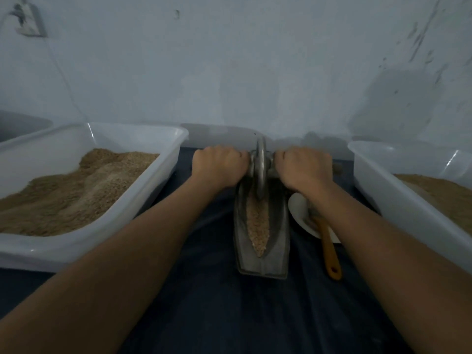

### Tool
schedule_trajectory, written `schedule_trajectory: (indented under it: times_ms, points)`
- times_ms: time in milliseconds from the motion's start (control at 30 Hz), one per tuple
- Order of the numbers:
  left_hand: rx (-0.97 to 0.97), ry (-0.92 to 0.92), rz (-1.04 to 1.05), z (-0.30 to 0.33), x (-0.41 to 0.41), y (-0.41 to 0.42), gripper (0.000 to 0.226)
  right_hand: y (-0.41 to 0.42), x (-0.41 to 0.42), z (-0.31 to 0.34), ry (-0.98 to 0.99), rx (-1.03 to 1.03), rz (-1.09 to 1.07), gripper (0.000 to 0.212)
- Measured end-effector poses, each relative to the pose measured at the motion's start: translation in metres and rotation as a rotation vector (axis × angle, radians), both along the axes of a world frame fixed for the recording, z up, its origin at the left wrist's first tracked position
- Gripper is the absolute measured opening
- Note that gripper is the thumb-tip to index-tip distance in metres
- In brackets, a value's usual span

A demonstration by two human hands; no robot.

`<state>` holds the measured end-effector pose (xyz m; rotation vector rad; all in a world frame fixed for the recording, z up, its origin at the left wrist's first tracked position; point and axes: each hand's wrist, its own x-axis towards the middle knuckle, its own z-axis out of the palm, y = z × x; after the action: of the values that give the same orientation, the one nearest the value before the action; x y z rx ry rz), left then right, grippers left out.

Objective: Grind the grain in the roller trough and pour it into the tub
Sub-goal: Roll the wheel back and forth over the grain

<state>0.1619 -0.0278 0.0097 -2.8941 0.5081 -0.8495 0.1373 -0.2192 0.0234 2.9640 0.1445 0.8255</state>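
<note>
"What are the hands doing?"

"The left hand (219, 166) and the right hand (302, 167) are each closed tight around one end of the handle. The round metal wheel (261, 172) stands up between them."

"Where is the wheel?"

"At the far end of the roller trough (277, 241), right in the groove. The grain (258, 226) lies in a long strip in the middle, on the near side of the wheel. It looks lumpy to me, so I think this is the grinding part."

"What comes next?"

"I think the wheel must roll back over the grain, pressed down hard and kept straight in the groove."

"And the pouring?"

"Not yet. A big tub (132, 185) of brown meal sits on the left of the bench (204, 302), and another tub (398, 195) on the right. I can't tell which one it goes in. A brush (329, 249) rests on a white dish (297, 205) beside the trough."
</note>
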Motion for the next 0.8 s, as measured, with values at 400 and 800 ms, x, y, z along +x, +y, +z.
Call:
schedule_trajectory:
  times_ms: [400,800]
  points:
    - [-0.064,-0.11,-0.154,-0.013,-0.094,0.023,0.05,-0.004,-0.089,-0.022,-0.195,0.05,0.186,0.052]
    - [0.045,0.241,0.1,0.018,0.012,-0.01,0.053,-0.01,0.01,-0.002,0.088,0.06,0.012,0.034]
